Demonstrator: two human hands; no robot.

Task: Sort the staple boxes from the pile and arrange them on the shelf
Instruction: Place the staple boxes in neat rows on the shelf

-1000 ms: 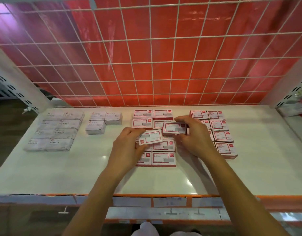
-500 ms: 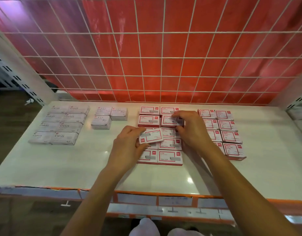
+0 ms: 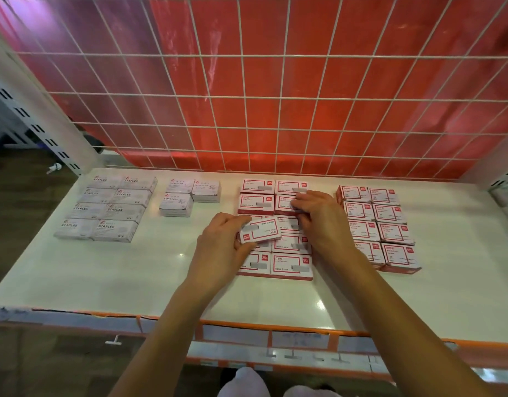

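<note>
Eight grey STAPLES boxes [image 3: 115, 210] and three grey paper-clip boxes [image 3: 177, 203] lie on the shelf [image 3: 132, 276]. The left hand [image 3: 218, 242] pinches a tilted staple box [image 3: 261, 230] over the middle block [image 3: 291, 265]. The right hand's [image 3: 321, 219] curled fingers grip a second-row box [image 3: 284, 203]. Eight red-bordered boxes [image 3: 390, 213] sit rightmost.

The grey-white boxes [image 3: 124, 193] at the far left each read "STAPLES", and the three white boxes [image 3: 177, 202] beside them read "PAPER CLIPS". The red-bordered boxes [image 3: 290, 265] carry a small red corner tag that seems to read "deli", upside down on the lifted box [image 3: 261, 230]. Their finer print is too small to read.
</note>
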